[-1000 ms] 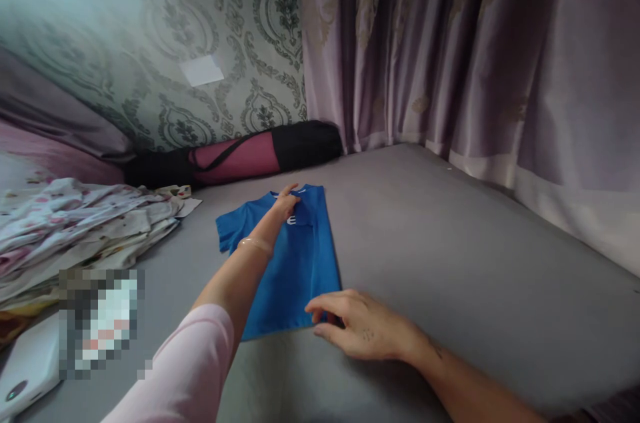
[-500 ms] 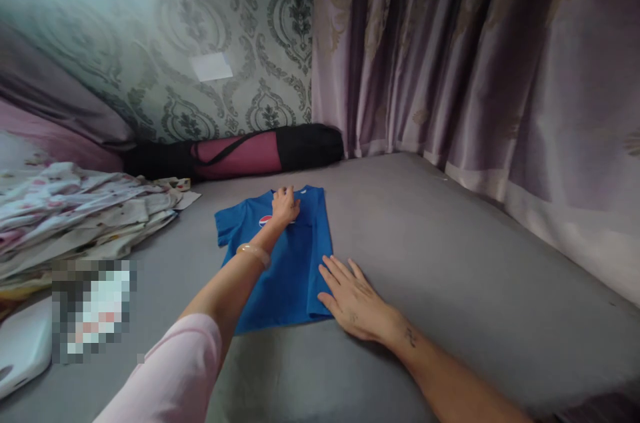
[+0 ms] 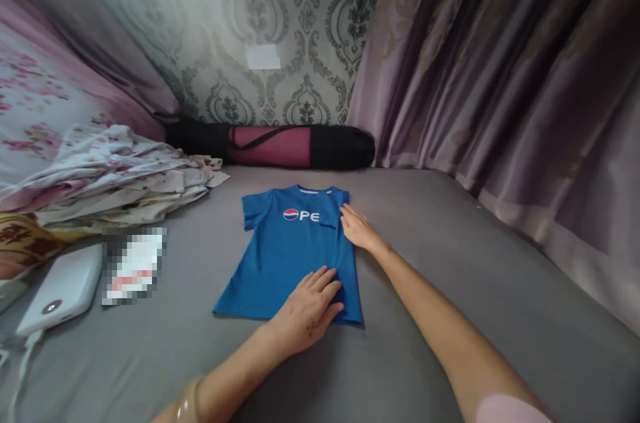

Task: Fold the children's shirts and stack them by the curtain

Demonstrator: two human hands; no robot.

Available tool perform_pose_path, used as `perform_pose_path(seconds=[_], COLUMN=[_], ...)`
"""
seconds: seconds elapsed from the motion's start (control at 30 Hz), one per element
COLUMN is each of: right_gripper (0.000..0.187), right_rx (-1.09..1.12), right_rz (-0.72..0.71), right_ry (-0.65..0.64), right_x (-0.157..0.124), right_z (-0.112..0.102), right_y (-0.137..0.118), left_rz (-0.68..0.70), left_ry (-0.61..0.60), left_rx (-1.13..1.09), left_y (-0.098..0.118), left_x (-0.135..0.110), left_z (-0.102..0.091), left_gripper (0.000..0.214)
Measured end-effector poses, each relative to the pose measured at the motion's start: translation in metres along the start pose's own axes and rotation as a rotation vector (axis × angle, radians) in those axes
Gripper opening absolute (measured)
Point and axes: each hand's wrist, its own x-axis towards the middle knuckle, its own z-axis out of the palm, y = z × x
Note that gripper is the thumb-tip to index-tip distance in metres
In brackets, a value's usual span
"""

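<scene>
Left hand (image 3: 311,306): fingers half-spread, apparently steadying blue shirt (image 3: 275,256) near hem | Right hand (image 3: 361,231): fingers together, likely flattening folded edge

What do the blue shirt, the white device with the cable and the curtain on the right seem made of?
Blue shirt: soft matte cloth, perhaps cotton knit; it lies flat without shine.
White device: probably hard plastic; smooth shell, rounded edges.
Curtain: satin-like cloth, judging by the sheen along its folds; fibre unclear.
</scene>
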Motion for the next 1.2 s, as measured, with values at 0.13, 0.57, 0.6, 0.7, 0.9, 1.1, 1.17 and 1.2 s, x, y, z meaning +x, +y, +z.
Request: perform_pose_path(seconds=[0.13, 0.57, 0.6, 0.7, 0.9, 1.1, 1.17, 1.2], right_gripper=[0.056, 0.064, 0.064, 0.063, 0.046, 0.035, 0.035, 0.034], right_rx=[-0.060, -0.150, -0.155, -0.139, 0.028, 0.002, -0.029, -0.032], right_rz=[0.106, 0.253, 0.250, 0.241, 0.157, -0.088, -0.016, 0.022], right_ry=[-0.043, 0.057, 0.069, 0.075, 0.214, 0.045, 0.031, 0.033], right_x=[0.047, 0.089, 0.090, 0.090, 0.079, 0.047, 0.042, 0.041], right_z=[0.013, 0.038, 0.039, 0.038, 0.018, 0.015, 0.018, 0.019], right_y=[-0.014, -0.023, -0.023, -0.022, -0.020, -0.042, -0.050, -0.053], left_rz=[-0.056, 0.049, 0.047, 0.028, 0.058, 0.166, 0.172, 0.173], left_ry=[0.001, -0.004, -0.005, 0.020, 0.068, 0.038, 0.020, 0.012], left_rx=[0.052, 0.077, 0.068, 0.046, 0.007, -0.011, -0.018, -0.020], left_y=[0.001, -0.004, -0.005, -0.005, -0.002, 0.000, 0.000, -0.001], left_x=[-0.003, -0.006, -0.006, -0.007, -0.012, -0.015, -0.015, -0.015], left_z=[0.009, 0.018, 0.018, 0.019, 0.012, 0.014, 0.014, 0.014], left_gripper=[0.046, 0.049, 0.050, 0.051, 0.049, 0.045, 0.047, 0.047])
